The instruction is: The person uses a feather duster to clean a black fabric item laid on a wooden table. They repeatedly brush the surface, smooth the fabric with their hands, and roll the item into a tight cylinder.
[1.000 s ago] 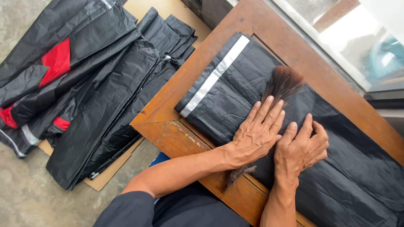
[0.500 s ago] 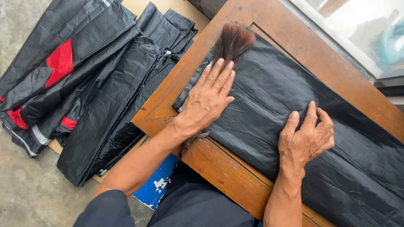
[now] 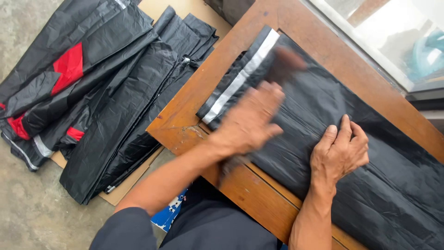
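The left hand [image 3: 247, 121], motion-blurred, grips a brush [image 3: 284, 62] pointing up-right over the black plastic sheet [image 3: 370, 153] lying lengthwise along the bench [image 3: 185, 125], while the right hand [image 3: 340, 153] presses it flat, holding nothing.

Two hands are seen, a left hand [image 3: 249, 121] and a right hand [image 3: 339, 152]. One brush [image 3: 284, 62], blurred, is counted. One black plastic garment [image 3: 351, 153] is spread across one wooden table [image 3: 185, 121]. One pile of black garments [image 3: 92, 92] is laid beyond the table's left edge on one cardboard sheet [image 3: 125, 185].
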